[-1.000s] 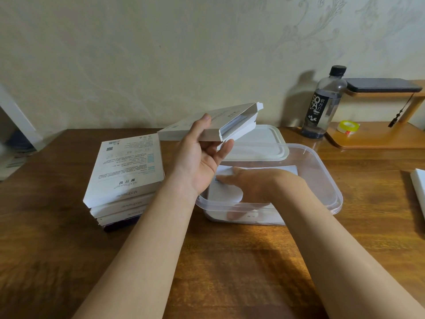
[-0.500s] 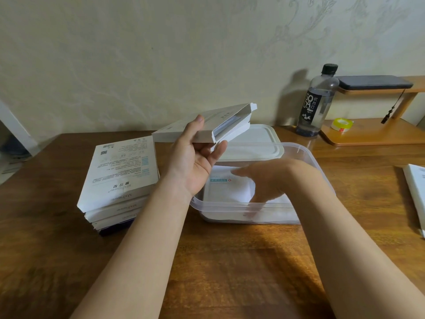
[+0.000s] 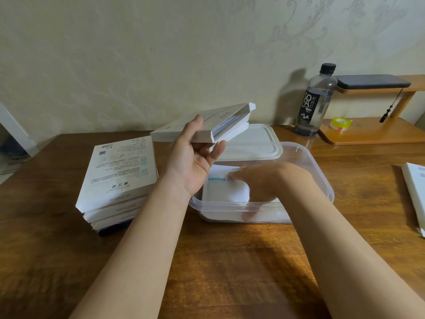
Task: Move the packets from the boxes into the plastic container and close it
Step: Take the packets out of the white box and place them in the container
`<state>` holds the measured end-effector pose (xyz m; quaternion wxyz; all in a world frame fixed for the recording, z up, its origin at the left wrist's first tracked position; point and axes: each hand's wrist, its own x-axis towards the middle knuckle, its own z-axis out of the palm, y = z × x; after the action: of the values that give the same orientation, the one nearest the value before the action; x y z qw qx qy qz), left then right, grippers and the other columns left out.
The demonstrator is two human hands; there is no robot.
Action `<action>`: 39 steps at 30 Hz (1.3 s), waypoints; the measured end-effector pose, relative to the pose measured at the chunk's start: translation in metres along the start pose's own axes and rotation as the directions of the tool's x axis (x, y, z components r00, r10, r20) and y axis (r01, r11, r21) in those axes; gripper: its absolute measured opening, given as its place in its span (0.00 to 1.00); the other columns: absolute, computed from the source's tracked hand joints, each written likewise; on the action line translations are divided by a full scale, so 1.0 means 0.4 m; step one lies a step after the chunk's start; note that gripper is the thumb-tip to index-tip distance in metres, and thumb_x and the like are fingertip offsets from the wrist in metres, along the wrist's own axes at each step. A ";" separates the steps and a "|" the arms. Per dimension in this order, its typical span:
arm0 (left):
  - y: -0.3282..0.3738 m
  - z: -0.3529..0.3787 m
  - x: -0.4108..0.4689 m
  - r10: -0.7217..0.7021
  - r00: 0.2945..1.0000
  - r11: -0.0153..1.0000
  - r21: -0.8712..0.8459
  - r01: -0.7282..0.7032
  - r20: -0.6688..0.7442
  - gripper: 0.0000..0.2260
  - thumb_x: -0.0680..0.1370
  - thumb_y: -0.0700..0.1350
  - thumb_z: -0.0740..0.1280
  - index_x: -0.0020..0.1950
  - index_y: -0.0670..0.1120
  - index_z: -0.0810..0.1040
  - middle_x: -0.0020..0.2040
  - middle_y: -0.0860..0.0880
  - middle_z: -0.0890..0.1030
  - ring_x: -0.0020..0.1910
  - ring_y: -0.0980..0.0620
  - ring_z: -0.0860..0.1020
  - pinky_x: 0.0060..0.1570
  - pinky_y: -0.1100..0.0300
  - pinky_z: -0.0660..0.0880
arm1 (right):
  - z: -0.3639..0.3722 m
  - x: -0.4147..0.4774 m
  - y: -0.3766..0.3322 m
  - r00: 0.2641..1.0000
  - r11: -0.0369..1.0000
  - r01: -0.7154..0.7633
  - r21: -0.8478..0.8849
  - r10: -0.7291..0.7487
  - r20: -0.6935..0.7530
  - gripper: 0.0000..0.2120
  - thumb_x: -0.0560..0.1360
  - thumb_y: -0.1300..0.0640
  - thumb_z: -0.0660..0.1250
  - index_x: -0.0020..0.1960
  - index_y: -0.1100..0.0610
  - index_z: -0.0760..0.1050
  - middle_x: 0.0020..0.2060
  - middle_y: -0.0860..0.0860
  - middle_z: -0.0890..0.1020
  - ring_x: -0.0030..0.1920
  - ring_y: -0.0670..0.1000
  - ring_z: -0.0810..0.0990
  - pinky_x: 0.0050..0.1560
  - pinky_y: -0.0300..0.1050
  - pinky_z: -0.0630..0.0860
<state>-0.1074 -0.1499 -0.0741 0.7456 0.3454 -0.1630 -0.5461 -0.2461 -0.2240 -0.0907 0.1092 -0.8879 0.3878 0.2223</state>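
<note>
Wooden counter [image 3: 230, 261] below a pale patterned wall: our left hand [image 3: 195, 157] grips an open white box [image 3: 207, 125], raised in front of the lid [image 3: 253, 143]. Our right hand [image 3: 264, 183] lies straight-fingered on a white packet [image 3: 225, 192] inside the clear plastic container [image 3: 322, 180]. Left of our hands, stacked boxes [image 3: 119, 171] read roughly "MxPower"; beyond our right hand, a bottle [image 3: 312, 104] reads "SODA".

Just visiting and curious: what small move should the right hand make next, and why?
Probably lift the right hand out of the plastic container and reach to the open box. It lies on a packet already inside, while the left hand holds that box raised, flap open; something pale shows inside, perhaps another packet.
</note>
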 end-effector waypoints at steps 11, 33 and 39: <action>0.001 0.004 0.001 0.012 0.999 1.000 -0.012 -0.013 -0.038 0.06 0.78 0.45 0.72 0.47 0.44 0.79 0.39 0.46 0.79 0.44 0.49 0.76 0.34 0.59 0.81 | 0.019 0.060 -0.073 0.977 0.981 0.187 0.044 -0.181 -0.117 0.44 0.73 0.43 0.74 0.81 0.46 0.53 0.77 0.48 0.66 0.74 0.54 0.68 0.72 0.51 0.69; 0.001 -0.002 0.004 -0.002 1.000 1.000 0.005 0.002 0.001 0.12 0.78 0.46 0.72 0.58 0.43 0.77 0.56 0.41 0.76 0.55 0.46 0.74 0.34 0.60 0.81 | -0.030 -0.044 0.034 0.992 0.992 -0.121 -0.039 0.123 0.041 0.42 0.69 0.41 0.77 0.77 0.50 0.64 0.67 0.52 0.76 0.66 0.56 0.75 0.67 0.51 0.73; 0.000 0.000 0.002 -0.003 1.000 1.000 0.007 0.003 -0.010 0.10 0.78 0.46 0.72 0.56 0.43 0.78 0.53 0.42 0.78 0.55 0.47 0.75 0.35 0.60 0.81 | -0.022 -0.034 0.035 0.987 0.986 -0.155 -0.056 0.158 0.043 0.38 0.70 0.45 0.78 0.76 0.49 0.66 0.65 0.52 0.76 0.63 0.57 0.75 0.65 0.53 0.75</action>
<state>-0.1071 -0.1504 -0.0744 0.7445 0.3511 -0.1607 -0.5447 -0.2620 -0.2280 -0.0767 0.0771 -0.8517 0.4477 0.2613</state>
